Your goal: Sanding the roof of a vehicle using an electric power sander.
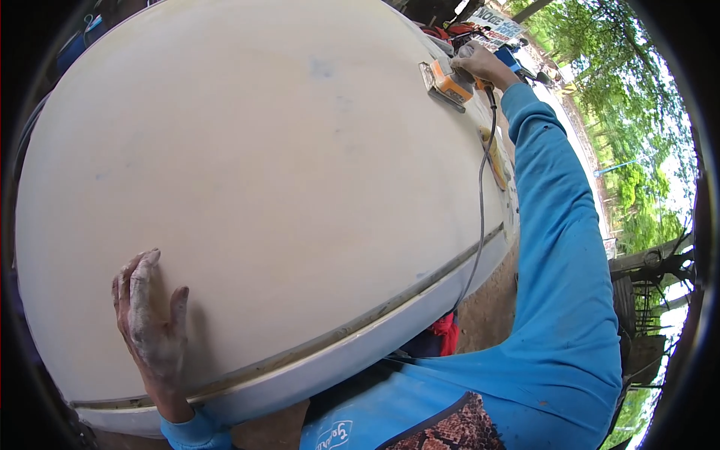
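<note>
A broad, cream-white car roof panel (pixel 255 172) with faint bluish-grey patches spreads out before me. At its far right edge my right hand (pixel 484 66) is closed over the top of an orange and grey electric sander (pixel 452 82). The sander's flat pad looks tilted at the panel's edge; I cannot tell whether it touches. A grey power cord (pixel 482 187) runs from the sander down along the right side. On the near left of the panel, my dusty left hand (pixel 152 322) hovers or rests with fingers stretched and thumb apart, holding nothing.
A dark groove (pixel 360 321) follows the panel's near edge, close to my body. A yellowish strip-like object (pixel 495 161) lies at the right edge under my arm. Something red (pixel 445 334) shows below the near edge. Wooden posts and trees stand to the right.
</note>
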Tool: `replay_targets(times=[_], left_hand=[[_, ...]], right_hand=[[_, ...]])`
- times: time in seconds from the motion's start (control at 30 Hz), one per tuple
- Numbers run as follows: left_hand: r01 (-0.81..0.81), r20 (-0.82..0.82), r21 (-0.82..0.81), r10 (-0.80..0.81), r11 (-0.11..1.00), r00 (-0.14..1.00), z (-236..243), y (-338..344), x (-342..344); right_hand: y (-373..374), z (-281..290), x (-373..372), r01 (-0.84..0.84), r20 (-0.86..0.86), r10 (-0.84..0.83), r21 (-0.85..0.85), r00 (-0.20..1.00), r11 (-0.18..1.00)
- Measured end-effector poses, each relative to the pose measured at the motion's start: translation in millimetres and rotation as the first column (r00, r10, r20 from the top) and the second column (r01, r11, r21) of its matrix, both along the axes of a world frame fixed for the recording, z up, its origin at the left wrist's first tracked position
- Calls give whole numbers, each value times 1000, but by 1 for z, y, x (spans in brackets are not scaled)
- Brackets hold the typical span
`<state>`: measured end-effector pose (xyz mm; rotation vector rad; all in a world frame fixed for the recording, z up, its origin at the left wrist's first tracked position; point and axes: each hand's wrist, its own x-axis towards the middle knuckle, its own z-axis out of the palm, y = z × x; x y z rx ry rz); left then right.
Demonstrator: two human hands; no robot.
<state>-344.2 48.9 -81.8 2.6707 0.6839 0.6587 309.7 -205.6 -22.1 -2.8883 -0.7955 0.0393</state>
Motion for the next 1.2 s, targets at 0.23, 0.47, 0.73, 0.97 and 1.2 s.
replay_targets(times=[0.23,0.47,0.73,0.97,1.2], left_hand=[[13,24,28,-14,1000,1000,2,-2,3],[16,-3,20,-16,1000,1000,-5,-2,0],[-3,-30,-15,3,1000,1000,0,-2,-1],[-22,-33,50,23,999,999,-2,-1,-1],[-2,6,-13,2,1000,1000,1,-4,6]], right_hand=[[-39,30,-41,131,-280,-179,-183,943,974],[-25,24,-31,198,-214,-213,-88,953,976],[25,8,2,164,-154,-159,25,975,986],[51,9,12,-8,-89,10,14,996,1000],[8,20,-1,137,-230,-136,-13,964,990]])
